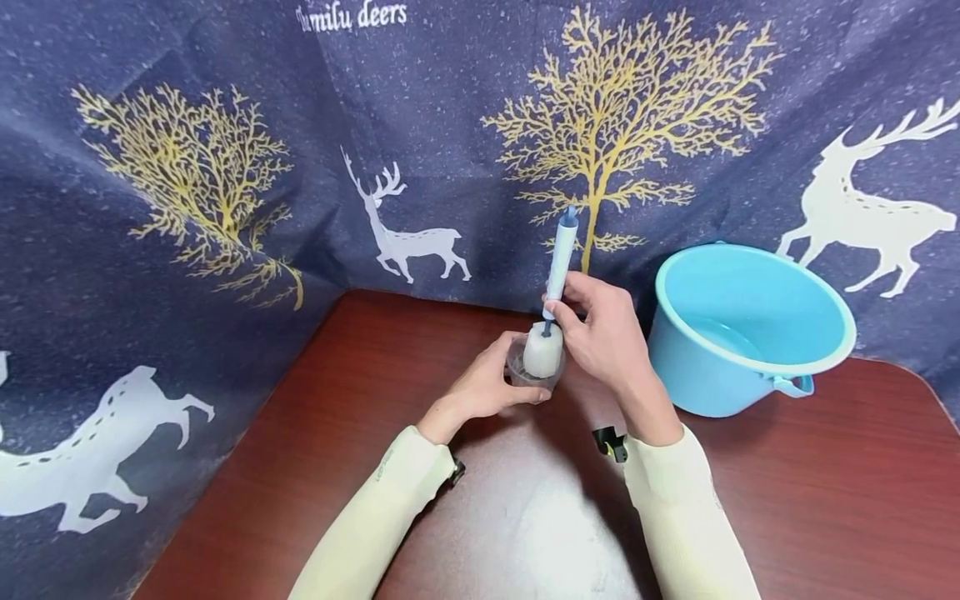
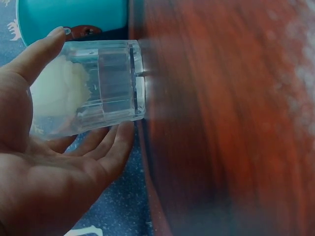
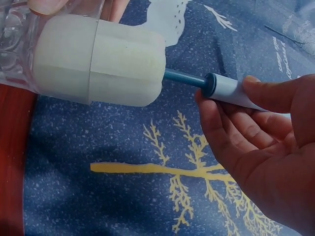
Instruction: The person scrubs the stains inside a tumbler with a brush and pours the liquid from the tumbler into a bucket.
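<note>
Our left hand (image 1: 487,383) grips the clear ribbed cup (image 2: 115,81), right hand (image 1: 603,337) pinches the blue-handled white sponge brush (image 1: 559,267). Likely scrubbing; next we'd push deeper

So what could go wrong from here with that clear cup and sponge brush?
The clear cup looks smooth, so it might slip in the left hand if the brush is twisted. The sponge head fills much of the cup's width, so pulling it out could tug the cup along. The blue bucket stands close to the right hand, which might bump it.
</note>
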Action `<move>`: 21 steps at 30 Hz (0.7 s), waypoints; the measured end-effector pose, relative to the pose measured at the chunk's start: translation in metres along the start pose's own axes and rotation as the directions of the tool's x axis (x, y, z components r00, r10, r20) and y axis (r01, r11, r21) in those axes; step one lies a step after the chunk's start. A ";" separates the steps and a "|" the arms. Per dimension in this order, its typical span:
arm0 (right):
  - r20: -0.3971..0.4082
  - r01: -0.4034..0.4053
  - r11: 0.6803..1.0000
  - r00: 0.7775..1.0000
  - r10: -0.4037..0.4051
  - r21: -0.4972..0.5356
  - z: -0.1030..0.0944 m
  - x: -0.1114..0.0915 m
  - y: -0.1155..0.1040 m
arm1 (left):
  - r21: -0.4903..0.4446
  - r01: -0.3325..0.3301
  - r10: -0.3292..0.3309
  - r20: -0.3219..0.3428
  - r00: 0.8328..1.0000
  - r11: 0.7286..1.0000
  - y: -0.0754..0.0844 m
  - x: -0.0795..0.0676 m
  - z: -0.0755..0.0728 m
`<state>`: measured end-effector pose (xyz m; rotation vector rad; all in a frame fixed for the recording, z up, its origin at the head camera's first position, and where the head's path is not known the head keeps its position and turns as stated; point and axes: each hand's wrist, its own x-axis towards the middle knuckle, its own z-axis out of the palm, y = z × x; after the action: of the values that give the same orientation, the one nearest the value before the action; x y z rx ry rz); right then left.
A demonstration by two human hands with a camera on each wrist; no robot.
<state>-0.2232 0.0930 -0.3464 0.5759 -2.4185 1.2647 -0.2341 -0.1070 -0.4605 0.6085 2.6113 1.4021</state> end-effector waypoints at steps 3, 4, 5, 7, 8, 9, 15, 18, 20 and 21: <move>0.004 -0.003 1.000 1.000 0.003 -0.008 -0.001 0.001 0.000 | 0.003 -0.004 0.004 -0.005 1.000 1.000 0.000 0.002 0.000; 0.006 -0.005 1.000 1.000 0.005 -0.010 -0.001 0.001 0.000 | 0.006 -0.005 0.005 -0.005 1.000 1.000 0.000 0.002 0.000; 0.006 -0.005 1.000 1.000 0.005 -0.014 -0.001 0.001 0.000 | 0.010 -0.007 0.007 -0.004 1.000 1.000 0.001 0.003 0.000; 0.003 -0.003 1.000 1.000 0.003 -0.017 -0.002 0.001 0.000 | 0.016 -0.013 0.013 -0.002 1.000 1.000 0.001 0.003 0.000; 0.001 -0.002 1.000 1.000 0.002 -0.018 -0.002 0.000 0.000 | 0.017 -0.016 0.016 -0.001 1.000 1.000 0.001 0.004 0.000; 0.000 -0.001 1.000 1.000 0.001 -0.017 -0.002 0.000 0.000 | 0.018 -0.020 0.020 -0.002 1.000 1.000 0.001 0.004 0.000; 0.013 -0.004 1.000 1.000 0.004 -0.014 -0.002 -0.002 -0.003 | 0.009 -0.028 0.028 0.000 1.000 1.000 0.002 0.001 -0.001; 0.006 -0.001 1.000 1.000 0.001 -0.020 -0.002 -0.003 -0.002 | 0.004 -0.029 0.029 0.006 1.000 1.000 0.002 -0.001 -0.001; 0.000 0.005 1.000 1.000 -0.005 -0.019 -0.002 -0.003 -0.002 | -0.007 -0.033 0.033 0.005 0.999 0.999 0.002 -0.001 -0.001; 0.000 0.005 1.000 1.000 -0.005 -0.014 -0.002 -0.003 -0.002 | -0.013 -0.033 0.033 0.005 0.999 0.999 0.002 -0.001 -0.001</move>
<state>-0.2189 0.0937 -0.3456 0.5785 -2.4223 1.2450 -0.2328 -0.1070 -0.4588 0.6562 2.5973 1.4241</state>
